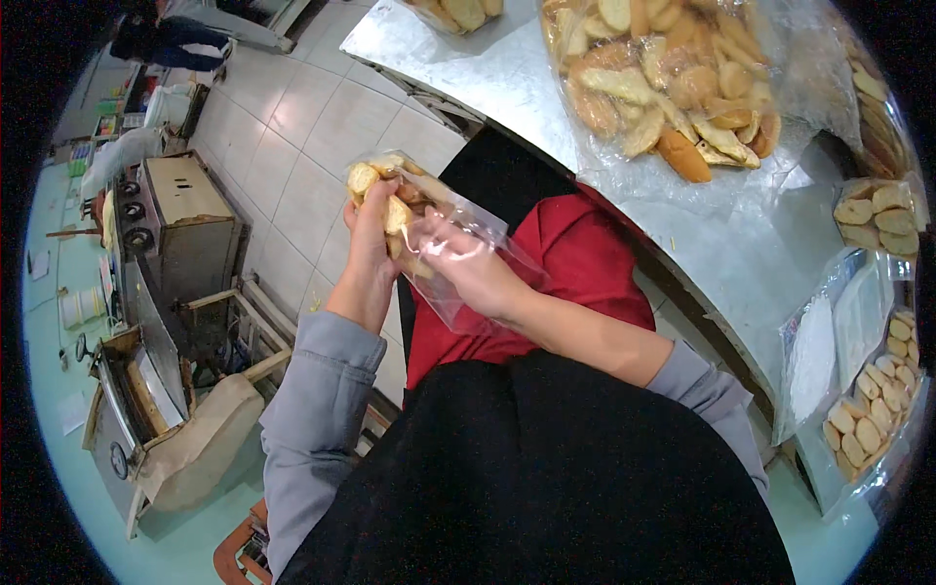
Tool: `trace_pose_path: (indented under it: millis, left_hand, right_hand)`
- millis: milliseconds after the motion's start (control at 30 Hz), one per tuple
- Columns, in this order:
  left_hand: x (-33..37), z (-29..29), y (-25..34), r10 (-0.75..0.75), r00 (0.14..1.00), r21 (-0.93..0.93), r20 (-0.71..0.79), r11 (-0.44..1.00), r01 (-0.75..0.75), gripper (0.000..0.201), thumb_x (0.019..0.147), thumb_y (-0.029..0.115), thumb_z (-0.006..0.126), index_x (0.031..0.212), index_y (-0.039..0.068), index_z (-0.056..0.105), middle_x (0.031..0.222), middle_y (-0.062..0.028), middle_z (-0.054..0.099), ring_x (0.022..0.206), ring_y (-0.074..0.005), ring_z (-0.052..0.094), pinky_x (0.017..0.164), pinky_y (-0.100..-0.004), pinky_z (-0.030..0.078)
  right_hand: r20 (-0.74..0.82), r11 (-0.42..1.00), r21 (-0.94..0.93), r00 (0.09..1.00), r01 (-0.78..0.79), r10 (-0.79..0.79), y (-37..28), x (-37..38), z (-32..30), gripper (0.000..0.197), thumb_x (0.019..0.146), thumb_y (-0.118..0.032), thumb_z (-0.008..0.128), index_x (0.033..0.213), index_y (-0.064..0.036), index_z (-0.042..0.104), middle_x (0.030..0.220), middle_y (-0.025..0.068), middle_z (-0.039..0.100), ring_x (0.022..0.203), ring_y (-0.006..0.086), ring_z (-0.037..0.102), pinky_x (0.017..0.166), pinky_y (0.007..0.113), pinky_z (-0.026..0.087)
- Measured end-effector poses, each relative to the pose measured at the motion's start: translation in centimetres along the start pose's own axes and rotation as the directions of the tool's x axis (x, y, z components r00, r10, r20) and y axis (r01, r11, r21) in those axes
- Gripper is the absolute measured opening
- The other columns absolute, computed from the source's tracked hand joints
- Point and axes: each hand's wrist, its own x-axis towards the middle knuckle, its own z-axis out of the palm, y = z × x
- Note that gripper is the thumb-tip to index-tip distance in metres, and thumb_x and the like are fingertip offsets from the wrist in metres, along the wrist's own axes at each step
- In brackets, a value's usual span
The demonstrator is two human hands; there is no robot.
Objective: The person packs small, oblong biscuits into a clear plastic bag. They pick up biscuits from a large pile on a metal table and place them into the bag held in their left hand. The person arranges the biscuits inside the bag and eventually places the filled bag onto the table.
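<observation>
Settling pale golden, oval bread slices point(398, 214) in a clear, limp plastic bag point(450, 304) looks like the step in hand, judging by how both grips lie. Next move, as I read it, calls for the left grip point(370, 229) to hold the filled end steady and the right grip point(466, 261) to come free without dragging slices back.

Left grip: closed round the bag's filled far end, thumb along the slices, other fingers mostly hidden. Right grip: apparently inside the bag, clear plastic over its back; fingers part-curled, tips close to the slices. Whether it pinches one, cannot tell through the glare.

Bag lies between the grips, slices bunched at the left one, loose plastic flaring below and to the right of the right one. Behind and right of the right grip, dark red cloth point(595, 239). Ahead and right of it, apart from the bag, a silver-grey metal worktop point(517, 58) bearing a large, clear plastic sack of golden-brown bread pieces point(673, 88). Farther right of the right grip, a small, clear packet of pale slices point(876, 219). Beyond the left grip, whitish square floor tiles point(292, 107).
</observation>
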Motion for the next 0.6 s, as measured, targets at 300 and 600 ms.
trace_pose_path:
  millis: [300, 600]
  left_hand:
    - [3.3, -2.4, 1.9, 0.011, 0.996, -0.11, 0.092, 0.994, -0.001, 0.034, 0.079, 0.028, 0.054, 0.106, 0.008, 0.051, 0.097, -0.0096, 0.059, 0.086, -0.0239, 0.059, 0.078, -0.0383, 0.05]
    - [4.5, -6.0, 2.9, 0.032, 0.996, -0.21, 0.086, 0.978, -0.013, 0.038, 0.081, 0.033, 0.049, 0.109, 0.008, 0.047, 0.106, -0.0139, 0.054, 0.097, -0.0311, 0.054, 0.084, -0.0495, 0.046]
  right_hand:
    - [0.346, 0.985, -0.139, 0.927, -0.104, 0.147, -10.6, -5.9, -13.1, 0.032, 0.089, -0.013, 0.049, 0.116, 0.0034, 0.051, 0.11, 0.0119, 0.059, 0.103, 0.0178, 0.056, 0.087, 0.029, 0.044]
    - [-0.342, 0.476, -0.879, 0.751, -0.042, -0.565, -15.6, -4.3, -28.3, 0.031, 0.084, -0.016, 0.053, 0.111, -0.0006, 0.056, 0.101, 0.0119, 0.061, 0.093, 0.0196, 0.058, 0.082, 0.029, 0.044]
